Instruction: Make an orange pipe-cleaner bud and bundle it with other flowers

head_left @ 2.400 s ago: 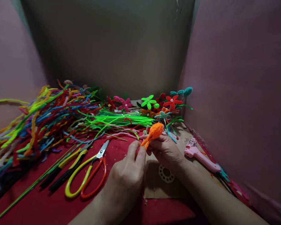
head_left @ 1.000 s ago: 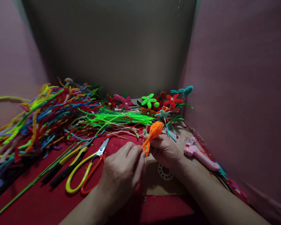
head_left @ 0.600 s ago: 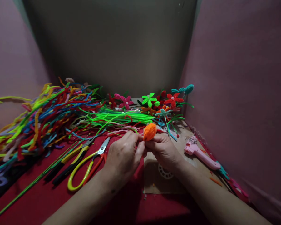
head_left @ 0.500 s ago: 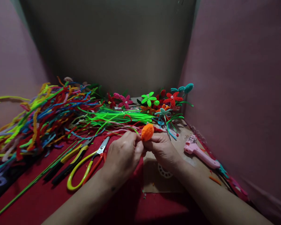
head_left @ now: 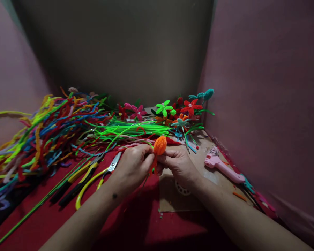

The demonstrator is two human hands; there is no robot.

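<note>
On a red cloth (head_left: 28, 237) below pink walls (head_left: 264, 87), two hands meet at an orange fuzzy bud (head_left: 160, 145).

The bud stands upright, tilting slightly right, its base pinched between the fingertips of the left hand (head_left: 136, 162) and the right hand (head_left: 181, 167), beside a cardboard sheet (head_left: 169, 200); pliers (head_left: 73, 191) and scissors (head_left: 113, 164), partly hidden by the left forearm, lie left, a pink glue gun (head_left: 225, 169) right, fuzzy stems (head_left: 52, 129) and fuzzy flowers (head_left: 164, 108) behind.
</note>
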